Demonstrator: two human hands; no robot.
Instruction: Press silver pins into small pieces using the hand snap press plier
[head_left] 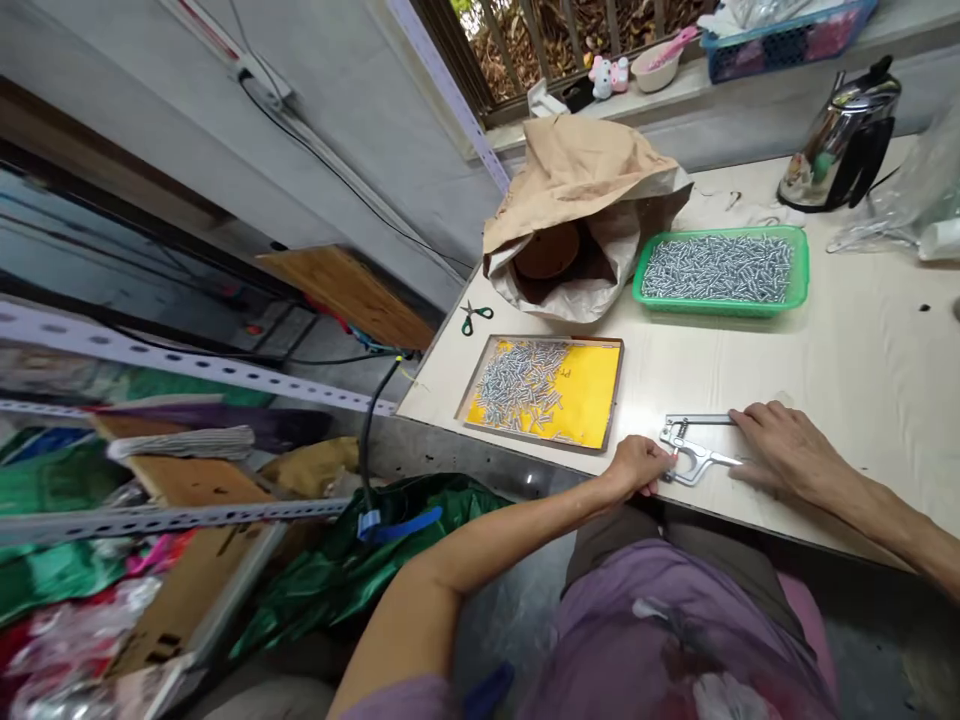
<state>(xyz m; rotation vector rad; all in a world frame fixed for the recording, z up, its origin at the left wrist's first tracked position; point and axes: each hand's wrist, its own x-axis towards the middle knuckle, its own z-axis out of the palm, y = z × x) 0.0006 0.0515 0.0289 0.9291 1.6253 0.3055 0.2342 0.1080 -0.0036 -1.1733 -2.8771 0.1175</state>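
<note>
At the near edge of the table (862,330), seen from the head camera, a pair of metal pliers (694,450) lies flat on the pale surface, its head pointing left and its two handles running right. The left hand (637,465) sits at the head end, fingers curled shut against the head of the pliers, with the wrist hanging over the table's edge. The right hand (780,450) rests palm down over the handles, fingers stretched out and nearly straight, their tips touching the upper handle; it presses on top and does not grip around anything.

Just beyond the left hand lies a shallow yellow-bottomed tray (592,400) with a heap of small silver screws (521,385) in its left half. Farther back a green plastic basket (801,285) is filled with more of the same screws. Beside it on the left slumps an open brown paper bag (585,180), and small green-handled scissors (475,315) lie near the table's left edge. A shiny electric kettle (844,135) stands at the far right, well apart from both hands
</note>
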